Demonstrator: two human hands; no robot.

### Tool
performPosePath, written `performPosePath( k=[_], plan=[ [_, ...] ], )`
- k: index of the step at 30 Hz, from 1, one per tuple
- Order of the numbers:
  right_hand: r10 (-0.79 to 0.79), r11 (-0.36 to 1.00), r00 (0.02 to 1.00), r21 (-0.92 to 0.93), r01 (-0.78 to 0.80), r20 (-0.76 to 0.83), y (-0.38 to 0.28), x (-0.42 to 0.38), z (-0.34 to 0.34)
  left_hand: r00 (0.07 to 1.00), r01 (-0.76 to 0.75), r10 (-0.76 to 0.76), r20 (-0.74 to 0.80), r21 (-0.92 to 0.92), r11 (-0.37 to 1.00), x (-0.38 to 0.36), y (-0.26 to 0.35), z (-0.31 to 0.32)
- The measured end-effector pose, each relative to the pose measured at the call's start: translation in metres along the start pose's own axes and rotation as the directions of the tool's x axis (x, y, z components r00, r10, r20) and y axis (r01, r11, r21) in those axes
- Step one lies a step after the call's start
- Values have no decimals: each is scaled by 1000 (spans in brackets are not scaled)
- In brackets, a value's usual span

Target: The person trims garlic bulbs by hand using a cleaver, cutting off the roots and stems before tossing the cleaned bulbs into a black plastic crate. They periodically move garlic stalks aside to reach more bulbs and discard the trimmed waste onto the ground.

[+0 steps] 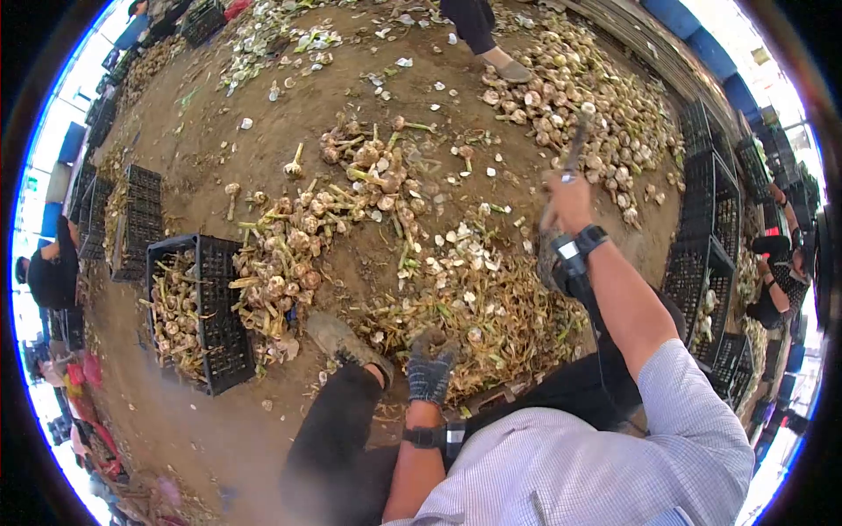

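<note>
My right hand [568, 202] is raised out in front, bare, its fingers wrapped round a long narrow tool [576, 149] that is blurred. A pale garlic bulb [588, 110] overlaps the tool's far end in this view. My left hand [430, 364], in a dark grey knitted glove, hangs low between my knees with its fingers curled; I cannot tell what, if anything, is in them. Just beyond it lies a heap of cut stalks and dry skins [500, 333]. Untrimmed garlic with stalks [285, 254] is piled ahead to the left of that hand.
A black crate [230, 307] of stalked garlic lies tilted at left. Loose bulbs [605, 114] form a large pile at front right, beside another person's foot [513, 70]. Black crates [702, 254] line the right side. Other people [53, 272] work at the edges.
</note>
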State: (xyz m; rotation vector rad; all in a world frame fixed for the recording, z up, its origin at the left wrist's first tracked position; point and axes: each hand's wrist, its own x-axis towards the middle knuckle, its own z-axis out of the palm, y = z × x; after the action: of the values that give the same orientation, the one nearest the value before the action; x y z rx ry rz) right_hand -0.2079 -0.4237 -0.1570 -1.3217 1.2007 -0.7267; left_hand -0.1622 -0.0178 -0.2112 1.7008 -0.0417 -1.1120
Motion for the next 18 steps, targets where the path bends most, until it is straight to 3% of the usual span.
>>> performPosePath(
  k=[2,3,4,5,6,8,9,10,11,12,13,14,15,17,18],
  plan=[
    [-78,967,981,-228,118,179,12,9,60,1000,15,-15,-3,28,999,16,-30,-3],
    [-79,914,956,-363,182,281,9,6,93,997,72,-72,6,-128,989,8,-5,-3],
    [-107,895,929,-374,245,353,11,4,129,993,118,-121,15,-354,928,15,-11,-5],
    [-38,844,881,-457,281,472,8,5,162,985,158,-167,35,-559,814,19,-26,-9],
    [31,784,814,-520,340,580,5,6,194,989,134,-145,4,-398,907,21,-40,-14],
    [-112,762,738,-420,494,665,14,2,253,993,98,-99,-59,-30,995,27,-66,-24],
    [188,827,699,-496,266,690,1,-1,274,996,71,-68,-52,69,995,22,-47,-28],
    [-118,736,732,-435,518,671,31,-1,299,999,38,-32,-39,164,986,23,-37,-29],
    [15,729,672,-468,500,741,20,-1,317,996,77,-76,-42,0,997,28,-50,-31],
    [-132,665,661,-429,612,739,46,5,334,991,119,-127,-42,-162,980,30,-71,-34],
    [-15,670,654,-478,568,757,41,5,341,976,196,-217,-20,-354,915,35,-77,-37],
    [98,671,634,-521,527,767,35,5,346,952,260,-305,3,-531,807,40,-83,-40],
    [-18,635,632,-480,606,775,41,7,348,908,340,-413,73,-706,622,44,-78,-46],
    [-244,530,583,-396,749,775,61,9,344,883,346,-469,-14,-656,671,42,-68,-39],
    [-280,526,567,-370,766,775,63,10,336,900,307,-430,-64,-606,734,40,-64,-33]
  ],
)
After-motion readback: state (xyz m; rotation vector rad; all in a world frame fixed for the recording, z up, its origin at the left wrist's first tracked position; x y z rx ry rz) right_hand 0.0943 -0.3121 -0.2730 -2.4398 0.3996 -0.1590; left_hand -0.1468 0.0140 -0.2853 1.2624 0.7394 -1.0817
